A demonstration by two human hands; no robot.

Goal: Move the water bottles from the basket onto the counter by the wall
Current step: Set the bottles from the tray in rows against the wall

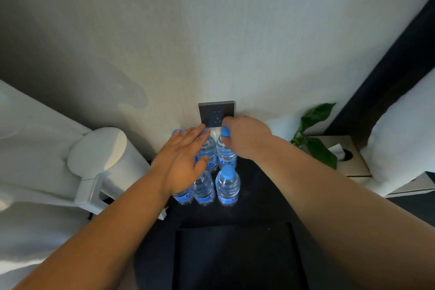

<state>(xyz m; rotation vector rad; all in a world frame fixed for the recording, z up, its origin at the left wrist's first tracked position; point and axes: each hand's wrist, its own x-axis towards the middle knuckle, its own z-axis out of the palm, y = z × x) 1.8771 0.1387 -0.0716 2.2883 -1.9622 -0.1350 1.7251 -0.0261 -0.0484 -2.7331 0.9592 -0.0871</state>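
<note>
Forearms [94, 231] above clear, blue-capped water bottles [227, 186]

Six small clear water bottles [203, 189] with blue caps and blue labels are standing upright on the dark counter [263, 195], crowding in two rows of three close against the wall. The near right bottle [227, 186] is showing in full, just beside its middle neighbour. The far right bottle [226, 154] is standing at the wall with the right hand [247, 139] curling round its cap. The far left bottle [176, 131] is showing only its cap, the left hand [181, 162] spreading flat above that side. The dark basket [235, 225] is sitting nearer, apart from the rows.
</note>
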